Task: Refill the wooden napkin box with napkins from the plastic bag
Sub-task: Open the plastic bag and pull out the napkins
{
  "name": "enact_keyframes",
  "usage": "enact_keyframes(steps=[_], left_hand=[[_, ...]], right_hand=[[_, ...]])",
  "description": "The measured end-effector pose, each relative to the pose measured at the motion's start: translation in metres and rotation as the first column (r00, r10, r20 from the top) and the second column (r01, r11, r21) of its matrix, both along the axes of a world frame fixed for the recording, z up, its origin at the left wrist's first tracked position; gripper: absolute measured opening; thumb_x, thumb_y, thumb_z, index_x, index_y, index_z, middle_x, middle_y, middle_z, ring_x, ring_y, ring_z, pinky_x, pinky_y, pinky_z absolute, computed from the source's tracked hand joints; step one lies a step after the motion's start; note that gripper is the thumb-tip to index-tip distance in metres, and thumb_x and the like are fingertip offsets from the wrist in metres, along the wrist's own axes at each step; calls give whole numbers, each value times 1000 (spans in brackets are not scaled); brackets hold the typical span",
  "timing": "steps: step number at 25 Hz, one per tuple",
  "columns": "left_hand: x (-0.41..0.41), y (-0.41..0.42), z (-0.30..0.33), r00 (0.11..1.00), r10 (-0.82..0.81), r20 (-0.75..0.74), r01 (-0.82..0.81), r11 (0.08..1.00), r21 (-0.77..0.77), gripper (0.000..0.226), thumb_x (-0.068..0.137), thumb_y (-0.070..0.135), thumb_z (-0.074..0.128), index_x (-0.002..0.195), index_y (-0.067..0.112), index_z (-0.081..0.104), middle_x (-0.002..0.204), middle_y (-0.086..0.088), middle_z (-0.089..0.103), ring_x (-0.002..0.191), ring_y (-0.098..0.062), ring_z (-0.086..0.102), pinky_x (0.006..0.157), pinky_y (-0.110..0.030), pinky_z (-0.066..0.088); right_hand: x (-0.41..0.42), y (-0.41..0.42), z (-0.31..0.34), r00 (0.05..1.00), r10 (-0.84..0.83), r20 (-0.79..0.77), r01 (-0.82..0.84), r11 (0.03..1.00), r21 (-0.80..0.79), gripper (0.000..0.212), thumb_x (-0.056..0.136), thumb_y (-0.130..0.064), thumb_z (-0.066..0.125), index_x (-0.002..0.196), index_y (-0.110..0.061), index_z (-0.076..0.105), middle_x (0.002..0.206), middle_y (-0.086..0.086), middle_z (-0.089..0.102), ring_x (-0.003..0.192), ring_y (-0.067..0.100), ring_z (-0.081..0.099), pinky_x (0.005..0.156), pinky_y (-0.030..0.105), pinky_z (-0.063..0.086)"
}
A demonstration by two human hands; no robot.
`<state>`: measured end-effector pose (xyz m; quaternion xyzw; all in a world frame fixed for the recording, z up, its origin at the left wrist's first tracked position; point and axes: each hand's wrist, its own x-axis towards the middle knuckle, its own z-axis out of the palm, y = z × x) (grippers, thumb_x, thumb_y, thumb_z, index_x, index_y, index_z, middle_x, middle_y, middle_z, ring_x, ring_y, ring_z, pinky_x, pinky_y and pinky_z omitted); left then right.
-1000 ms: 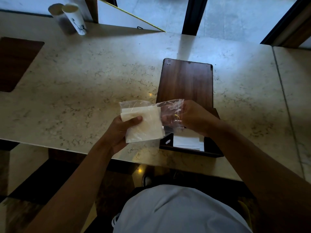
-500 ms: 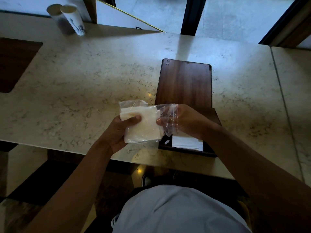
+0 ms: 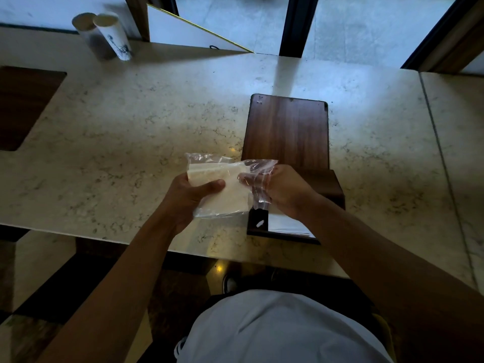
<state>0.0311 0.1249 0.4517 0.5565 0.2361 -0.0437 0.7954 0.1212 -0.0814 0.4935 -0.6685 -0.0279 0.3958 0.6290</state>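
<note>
A clear plastic bag [image 3: 209, 163] with a stack of white napkins [image 3: 233, 191] inside is held above the marble counter. My left hand [image 3: 188, 197] grips the stack through the bag from its left side, thumb on top. My right hand [image 3: 282, 189] pinches the bag's loose open end at the right. The dark wooden napkin box [image 3: 256, 226] lies open just below my right hand, with a few white napkins [image 3: 285, 225] in it. Its wooden lid [image 3: 286, 132] is swung open and lies flat on the counter behind it.
The marble counter [image 3: 131, 142] runs wide to the left and right. A white paper cup [image 3: 115, 35] and its reflection stand at the far left back edge by a mirror [image 3: 183, 35]. A dark wood inset [image 3: 23, 106] is at the far left.
My right hand has moved left along the bag's open end, closer to the napkin stack, bunching the plastic. The left hand keeps its hold on the stack.
</note>
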Motion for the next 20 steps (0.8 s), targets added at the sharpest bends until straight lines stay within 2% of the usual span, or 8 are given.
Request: enact_keyframes(steps=[3, 5, 10, 13, 16, 18, 20], left_hand=[[4, -6, 2, 999, 30, -18, -30, 999, 34, 65, 62, 16, 90, 121, 4, 67, 115, -17, 76, 106, -33, 73, 86, -49, 61], [4, -8, 1, 999, 30, -32, -28, 997, 68, 62, 63, 15, 88, 121, 5, 67, 112, -15, 77, 105, -31, 74, 85, -47, 62], [0, -11, -4, 999, 12, -36, -11, 999, 43, 60, 65, 16, 87, 121, 7, 68, 112, -14, 77, 105, -31, 74, 82, -44, 63], [-3, -12, -7, 999, -1, -32, 2, 1000, 24, 61, 63, 18, 90, 120, 10, 69, 113, -13, 77, 104, -30, 74, 80, -43, 63], [-5, -8, -10, 998, 32, -54, -29, 998, 53, 60, 62, 22, 92, 117, 7, 71, 110, -14, 78, 101, -31, 76, 75, -39, 63], [-7, -2, -14, 997, 26, -66, -21, 998, 65, 50, 66, 21, 90, 110, 5, 74, 107, -16, 78, 97, -32, 77, 71, -37, 63], [-9, 2, -17, 997, -1, -73, 6, 998, 63, 30, 74, 14, 86, 101, 4, 78, 102, -18, 79, 89, -30, 78, 65, -36, 63]], right_hand=[[-2, 2, -5, 986, 4, -168, 4, 999, 48, 56, 76, -19, 79, 125, 3, 63, 125, 30, 67, 124, 52, 58, 110, 69, 37], [-1, 0, -5, 978, 47, -204, -35, 997, 63, 59, 72, -20, 80, 125, -1, 63, 122, 25, 71, 120, 47, 63, 111, 67, 37], [-2, 0, -4, 994, 76, -78, -82, 994, -66, 43, 84, -8, 77, 123, 1, 64, 116, 27, 71, 108, 49, 68, 99, 68, 48], [-5, 2, -4, 995, 97, 8, -96, 991, -93, 33, 86, -6, 76, 118, -2, 67, 109, 24, 72, 87, 33, 75, 79, 51, 62], [-4, 2, -4, 996, 83, 14, -81, 991, -108, 34, 88, -5, 73, 120, 6, 66, 116, 35, 68, 103, 50, 69, 90, 62, 56], [0, -4, -5, 999, 36, 4, -36, 995, -96, 26, 89, -3, 71, 114, 5, 69, 117, 33, 69, 98, 42, 70, 88, 55, 59], [5, -12, -7, 1000, 6, -9, -7, 995, -98, 19, 88, -3, 71, 106, 4, 72, 113, 28, 72, 93, 37, 70, 85, 52, 60]])
